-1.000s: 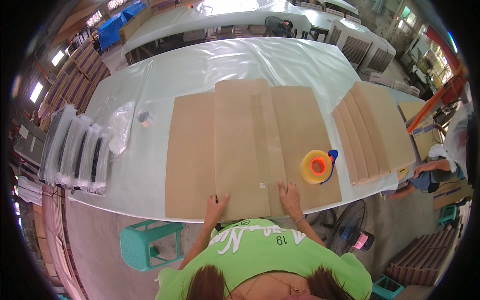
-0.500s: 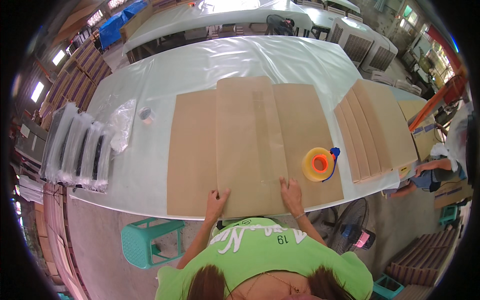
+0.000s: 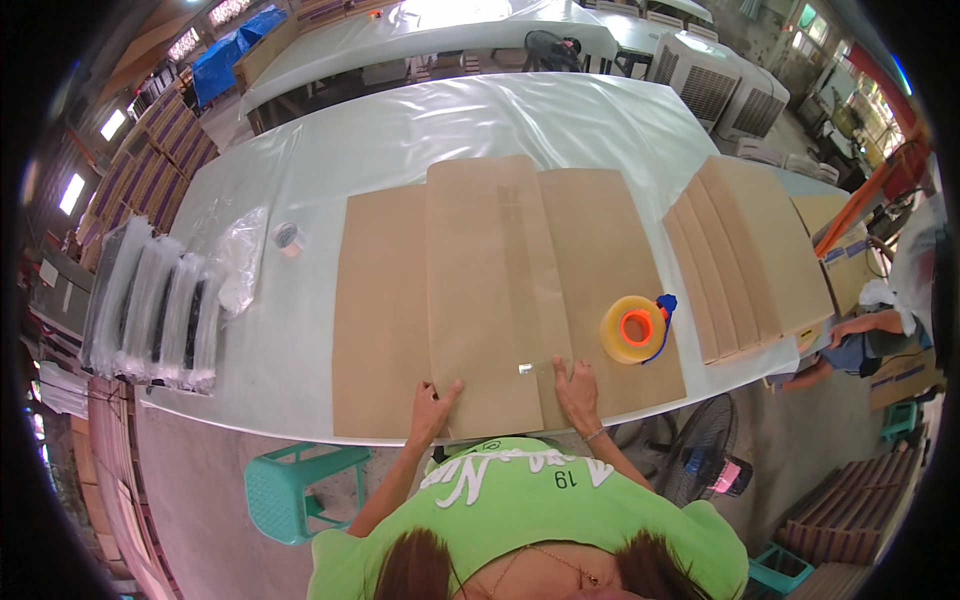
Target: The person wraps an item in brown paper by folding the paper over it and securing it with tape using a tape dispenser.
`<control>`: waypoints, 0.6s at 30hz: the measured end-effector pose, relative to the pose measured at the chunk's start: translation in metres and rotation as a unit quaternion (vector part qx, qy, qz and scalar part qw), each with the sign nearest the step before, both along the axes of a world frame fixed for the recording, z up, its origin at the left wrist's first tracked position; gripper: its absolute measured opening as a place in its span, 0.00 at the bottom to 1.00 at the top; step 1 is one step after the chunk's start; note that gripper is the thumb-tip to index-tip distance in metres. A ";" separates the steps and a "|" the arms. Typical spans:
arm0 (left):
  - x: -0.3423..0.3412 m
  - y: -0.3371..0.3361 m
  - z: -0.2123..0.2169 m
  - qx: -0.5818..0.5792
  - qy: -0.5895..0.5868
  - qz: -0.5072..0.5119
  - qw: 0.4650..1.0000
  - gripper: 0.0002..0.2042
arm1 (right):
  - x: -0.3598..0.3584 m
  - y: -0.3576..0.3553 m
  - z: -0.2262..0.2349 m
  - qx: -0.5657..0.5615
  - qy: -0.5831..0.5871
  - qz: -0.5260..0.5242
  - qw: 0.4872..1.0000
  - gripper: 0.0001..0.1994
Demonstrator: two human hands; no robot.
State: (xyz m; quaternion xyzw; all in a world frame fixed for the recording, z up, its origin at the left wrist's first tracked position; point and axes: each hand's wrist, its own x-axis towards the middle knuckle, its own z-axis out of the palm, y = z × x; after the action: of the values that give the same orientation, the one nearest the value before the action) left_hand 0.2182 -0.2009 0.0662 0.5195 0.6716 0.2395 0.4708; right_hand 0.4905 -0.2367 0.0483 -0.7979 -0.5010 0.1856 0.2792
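Note:
A large brown cardboard sheet (image 3: 385, 320) lies on the table in front of me, with a long folded panel (image 3: 470, 270) raised along its middle. A strip of clear tape (image 3: 518, 260) runs lengthwise down this panel, and its near end glints. My left hand (image 3: 433, 408) is closed on the panel's near left edge. At the near right edge my right hand (image 3: 578, 394) has its fingers bent over the cardboard, close to the tape's end. Right of the panel, a big yellowish tape roll (image 3: 621, 345) with an orange core and blue cutter lies on the sheet.
Folded cardboard pieces (image 3: 750, 260) are stacked at the table's right. Plastic-wrapped dark items (image 3: 155, 310) and a small tape roll (image 3: 288, 239) lie left. Below are a green stool (image 3: 285, 490) and a black fan (image 3: 700, 455). Another person's arm (image 3: 865, 325) shows at the right.
By my right hand, the panel's near right corner has shifted, showing an edge line and a bright glint at the tape's end. Both hands stay in nearly the same place.

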 end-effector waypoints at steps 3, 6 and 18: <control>-0.006 0.003 -0.004 -0.016 -0.008 -0.001 1.000 0.32 | -0.003 0.001 0.009 -0.017 0.004 -0.009 1.000 0.29; -0.005 -0.002 -0.010 -0.013 -0.049 0.009 0.999 0.32 | -0.003 -0.002 0.015 -0.028 0.000 -0.006 1.000 0.29; 0.002 -0.006 -0.018 0.019 -0.046 0.010 0.999 0.32 | 0.001 -0.002 0.018 -0.021 -0.037 0.009 0.999 0.27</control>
State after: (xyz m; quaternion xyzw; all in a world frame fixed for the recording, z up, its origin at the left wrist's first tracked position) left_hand 0.2206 -0.2073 0.0482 0.5100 0.6499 0.2807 0.4886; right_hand 0.4915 -0.2386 0.0665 -0.8054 -0.5143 0.1687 0.2414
